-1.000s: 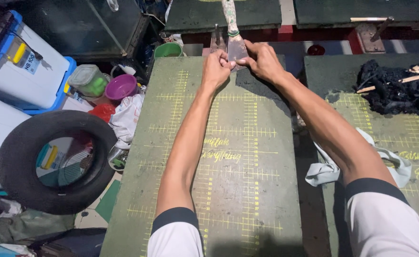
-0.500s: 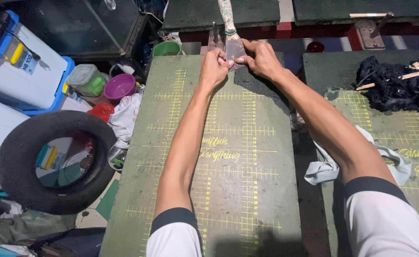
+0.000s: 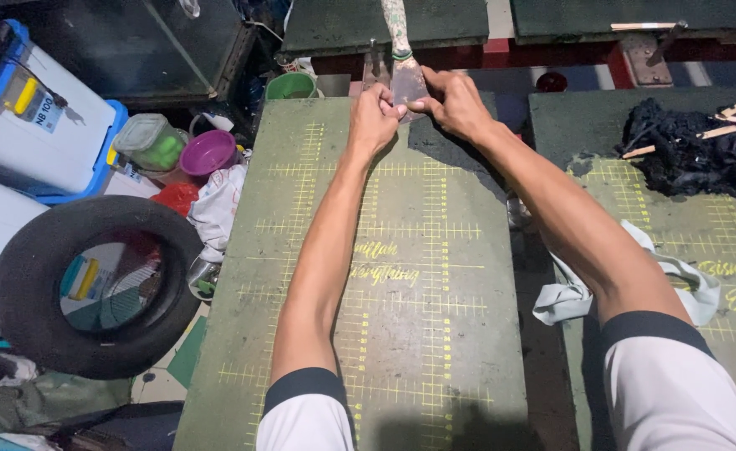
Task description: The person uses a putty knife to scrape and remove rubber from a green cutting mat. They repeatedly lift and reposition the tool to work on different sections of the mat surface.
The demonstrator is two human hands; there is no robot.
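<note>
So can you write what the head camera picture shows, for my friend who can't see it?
Both of a person's bare hands, left hand and right hand, press on the blade of a metal scraper at the far end of a green board marked with yellow grid lines. A black tyre lies to the left, a pale rag to the right.

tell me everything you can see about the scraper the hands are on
The scraper has a flat, dull metal blade that widens toward the person, and a pale, stained handle pointing away, out of the top of the picture. It lies at the far edge of the green board. The left hand and right hand both press fingertips on the blade's near edge.
</note>
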